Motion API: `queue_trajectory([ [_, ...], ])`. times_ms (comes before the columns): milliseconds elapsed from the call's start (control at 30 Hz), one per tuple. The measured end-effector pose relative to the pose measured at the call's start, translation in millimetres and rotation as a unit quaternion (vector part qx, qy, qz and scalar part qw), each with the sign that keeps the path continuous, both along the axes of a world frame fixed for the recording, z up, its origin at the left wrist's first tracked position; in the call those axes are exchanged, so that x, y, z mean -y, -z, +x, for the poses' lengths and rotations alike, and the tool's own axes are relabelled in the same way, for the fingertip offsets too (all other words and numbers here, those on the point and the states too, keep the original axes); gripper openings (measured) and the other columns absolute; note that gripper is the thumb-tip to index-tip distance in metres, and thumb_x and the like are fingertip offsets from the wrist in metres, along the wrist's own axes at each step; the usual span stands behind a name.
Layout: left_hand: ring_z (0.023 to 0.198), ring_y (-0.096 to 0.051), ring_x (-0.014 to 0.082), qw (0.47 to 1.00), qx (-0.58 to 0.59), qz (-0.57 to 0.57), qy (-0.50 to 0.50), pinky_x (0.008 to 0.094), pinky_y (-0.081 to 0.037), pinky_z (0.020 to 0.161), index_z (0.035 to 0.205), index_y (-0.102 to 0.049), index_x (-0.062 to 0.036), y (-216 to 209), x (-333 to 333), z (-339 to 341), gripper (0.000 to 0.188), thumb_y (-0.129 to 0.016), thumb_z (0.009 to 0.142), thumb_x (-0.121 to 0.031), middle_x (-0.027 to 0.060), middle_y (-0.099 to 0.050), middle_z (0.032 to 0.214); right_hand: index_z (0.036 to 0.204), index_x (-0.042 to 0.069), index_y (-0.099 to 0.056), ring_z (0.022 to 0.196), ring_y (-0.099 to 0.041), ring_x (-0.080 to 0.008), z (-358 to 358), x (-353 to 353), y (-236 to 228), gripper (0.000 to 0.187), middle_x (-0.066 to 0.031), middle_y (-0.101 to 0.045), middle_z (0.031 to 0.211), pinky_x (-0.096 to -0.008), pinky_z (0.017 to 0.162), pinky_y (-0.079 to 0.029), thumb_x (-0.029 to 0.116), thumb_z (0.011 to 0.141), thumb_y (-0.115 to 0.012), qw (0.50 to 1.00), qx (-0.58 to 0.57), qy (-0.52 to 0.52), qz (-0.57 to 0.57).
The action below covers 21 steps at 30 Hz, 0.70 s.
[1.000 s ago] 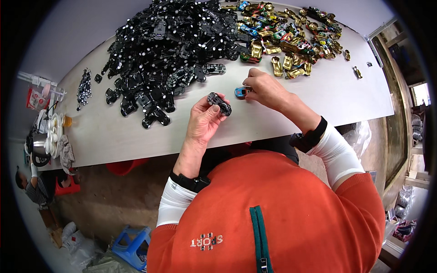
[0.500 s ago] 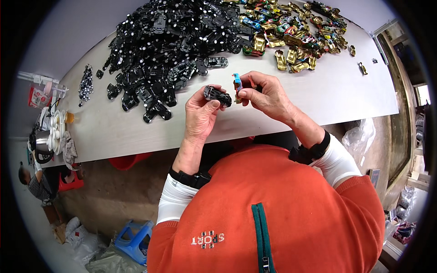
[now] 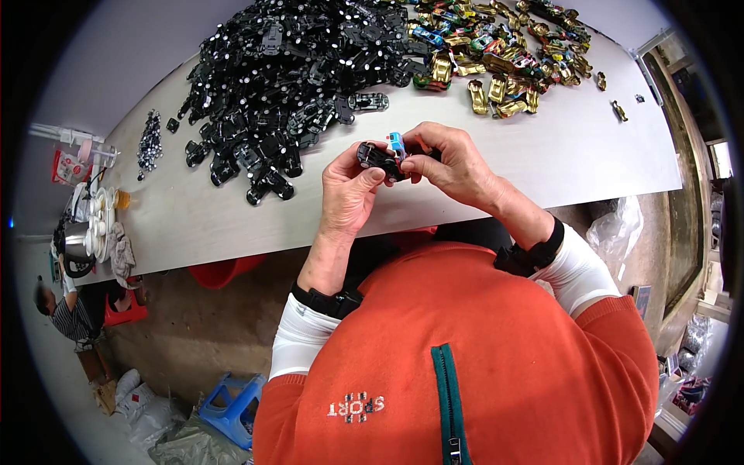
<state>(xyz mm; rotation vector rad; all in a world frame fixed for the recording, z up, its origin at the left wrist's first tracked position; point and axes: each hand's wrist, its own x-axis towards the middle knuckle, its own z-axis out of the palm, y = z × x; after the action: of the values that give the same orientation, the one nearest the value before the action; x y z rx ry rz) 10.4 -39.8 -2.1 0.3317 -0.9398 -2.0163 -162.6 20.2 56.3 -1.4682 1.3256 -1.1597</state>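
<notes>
My left hand (image 3: 346, 191) pinches a black toy car chassis (image 3: 377, 160) between thumb and fingers. Against its right end, my right hand (image 3: 451, 166) grips a blue toy car shell (image 3: 396, 142) with some red on it. The two parts meet or overlap; whether they are joined I cannot tell. Something dark and red sits inside the curled right fingers, mostly hidden. Beyond my hands lies a large heap of black toy car chassis (image 3: 310, 66). To its right spreads a pile of gold and multicoloured toy car shells (image 3: 511, 58).
A small heap of tiny black-and-white parts (image 3: 149, 147) lies on the white table (image 3: 209, 225) at left. White cups (image 3: 99, 225) and a cloth (image 3: 120, 256) sit on its left end. A blue stool (image 3: 232, 407) stands below. Another person (image 3: 74, 314) is at far left.
The blue shell has come down and left against the chassis, and my hands have drawn closer together. The chassis has shifted slightly right.
</notes>
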Motion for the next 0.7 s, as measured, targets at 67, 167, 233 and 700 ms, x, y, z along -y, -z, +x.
queue_trajectory([
  [67,0.081,-0.063,0.0177,1.0,-0.009,0.006,0.001,0.0267,-0.053,0.064,0.108,-0.059,0.0022,-1,0,0,0.035,-0.072,0.076,-0.007,0.0121,-0.065,0.096,0.097,-0.005,-0.06,0.067,-0.058,-0.0102,-1,-2,-4,0.017,-0.0073,-0.06,0.079,-0.0251,0.059,-0.049,0.001,0.082,-0.064,1.0,-0.008,0.004,-0.005],
  [167,0.082,-0.064,0.018,1.0,-0.015,0.027,0.002,0.0268,-0.053,0.064,0.108,-0.059,0.0021,2,4,3,0.036,-0.072,0.077,-0.007,0.0115,-0.065,0.096,0.097,-0.005,-0.06,0.067,-0.059,-0.0104,-8,-2,-4,0.017,-0.0068,-0.06,0.078,-0.0251,0.059,-0.049,0.001,0.082,-0.064,0.999,0.035,0.007,0.017],
  [233,0.083,-0.064,0.0181,0.999,-0.015,0.035,0.005,0.0268,-0.053,0.064,0.109,-0.059,0.0019,5,5,3,0.036,-0.072,0.076,-0.007,0.0109,-0.065,0.097,0.098,-0.005,-0.06,0.067,-0.059,-0.0103,-5,-2,-6,0.017,-0.0066,-0.06,0.078,-0.0249,0.059,-0.049,0.001,0.082,-0.064,0.999,0.036,0.003,-0.001],
  [700,0.076,-0.062,0.0151,0.999,0.041,-0.027,0.0,0.0262,-0.052,0.062,0.104,-0.062,0.0004,-6,-1,-5,0.032,-0.073,0.074,-0.005,0.0068,-0.064,0.093,0.104,-0.003,-0.059,0.065,-0.059,-0.0136,1,-6,-9,0.024,-0.0095,-0.059,0.077,-0.0266,0.059,-0.05,-0.002,0.08,-0.063,0.999,-0.032,0.01,-0.028],
])
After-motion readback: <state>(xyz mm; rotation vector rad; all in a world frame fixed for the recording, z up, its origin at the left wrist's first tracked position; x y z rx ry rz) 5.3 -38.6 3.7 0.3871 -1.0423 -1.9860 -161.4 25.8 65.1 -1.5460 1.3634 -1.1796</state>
